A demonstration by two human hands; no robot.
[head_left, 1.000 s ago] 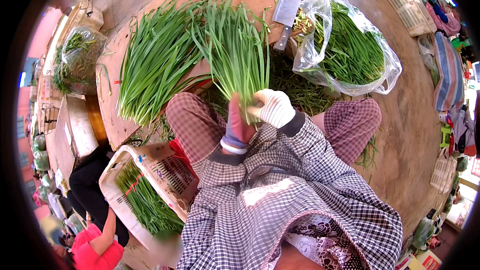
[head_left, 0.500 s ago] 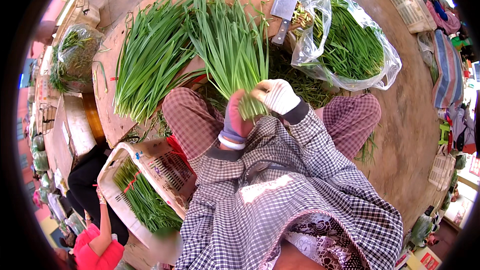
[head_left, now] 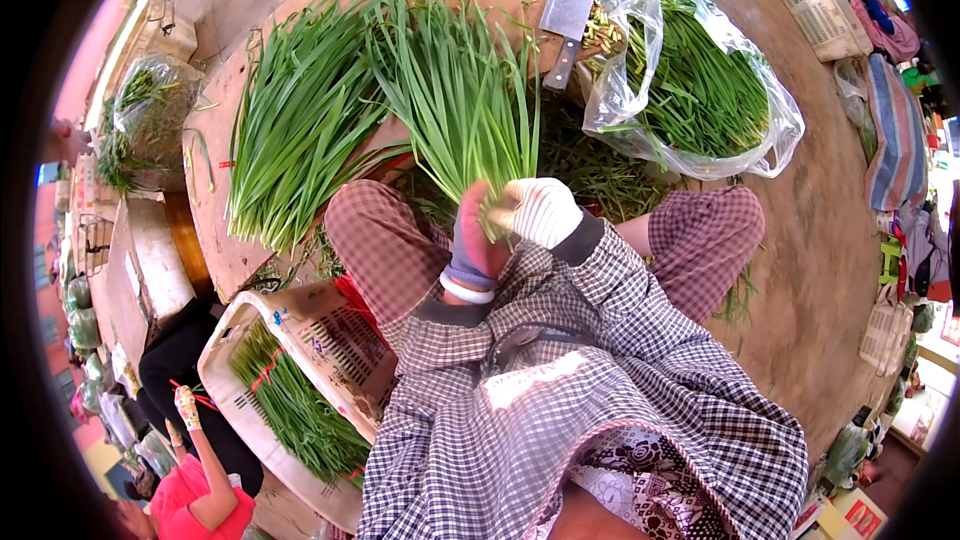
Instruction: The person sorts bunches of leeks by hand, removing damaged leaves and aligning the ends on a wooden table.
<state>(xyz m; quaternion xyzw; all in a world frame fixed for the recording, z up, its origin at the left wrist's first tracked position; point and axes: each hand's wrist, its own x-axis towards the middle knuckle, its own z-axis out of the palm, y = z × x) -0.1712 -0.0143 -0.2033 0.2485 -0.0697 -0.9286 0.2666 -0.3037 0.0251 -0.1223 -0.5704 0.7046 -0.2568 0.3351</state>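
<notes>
Pretty cramped spot overall; big wooden board (head_left: 215,190) tilting across the upper left, pale and scuffed, its near edge running down beside the left knee; bare brownish floor (head_left: 830,270) opening up to the right, about the only free room around. Heaped on the board, a loose pile of long flat green leaves (head_left: 300,120), glossy, limp at the tips, spilling over the board's near edge. To the upper right, a crinkly clear plastic bag (head_left: 620,90), mouth wide, stuffed with the same greens and resting on the floor just past the right knee. Lower left, a white plastic crate (head_left: 250,440) with slotted walls, greens lying lengthwise inside, pressed close against the left leg; beside it another person's gloved hand (head_left: 186,406).

Dead centre between the knees, the fanned bunch of greens (head_left: 460,110), stems gathered low, blades spreading up and outward over the board; left hand (head_left: 475,240) in a pinkish-purple knit glove wrapped tight round the stem ends; right hand (head_left: 540,212) in a white knit glove closed on the same stems from the right, touching the left. At the top, a steel cleaver (head_left: 567,15) with a dark handle, flat on the board, well apart from both hands.
</notes>
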